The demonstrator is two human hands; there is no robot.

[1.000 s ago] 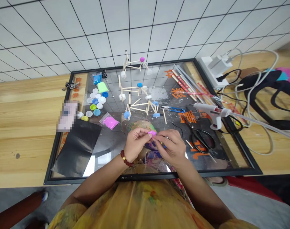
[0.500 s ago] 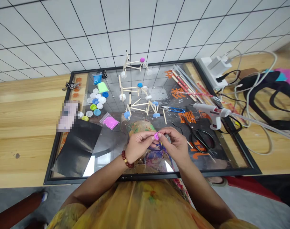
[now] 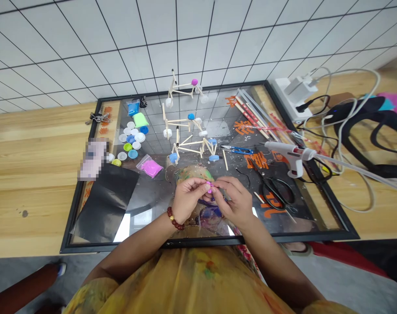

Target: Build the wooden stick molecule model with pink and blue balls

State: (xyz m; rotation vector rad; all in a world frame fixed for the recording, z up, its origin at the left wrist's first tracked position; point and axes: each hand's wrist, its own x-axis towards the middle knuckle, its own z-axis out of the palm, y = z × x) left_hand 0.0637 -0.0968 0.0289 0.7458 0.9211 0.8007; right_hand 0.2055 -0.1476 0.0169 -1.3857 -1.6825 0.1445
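My left hand (image 3: 188,198) and my right hand (image 3: 233,198) meet above the near part of a glass-topped black frame (image 3: 205,241). Both pinch a small lump of pink clay (image 3: 209,188) between their fingertips. A red bead bracelet (image 3: 174,219) sits on my left wrist. Just beyond my hands stand three small stick models (image 3: 188,144) with blue, white and pink caps at their ends.
Bottle caps (image 3: 131,140), clay bags (image 3: 150,167) and a black sheet (image 3: 106,203) lie left. Black scissors (image 3: 274,188), blue snips (image 3: 239,150), loose sticks (image 3: 250,113) and a white glue gun (image 3: 293,155) lie right. A power strip (image 3: 294,98) and cables sit far right.
My fingers keep working the pink clay; the lump went from a flatter piece to a smaller rounded bit, and both hands shifted slightly nearer and lower.
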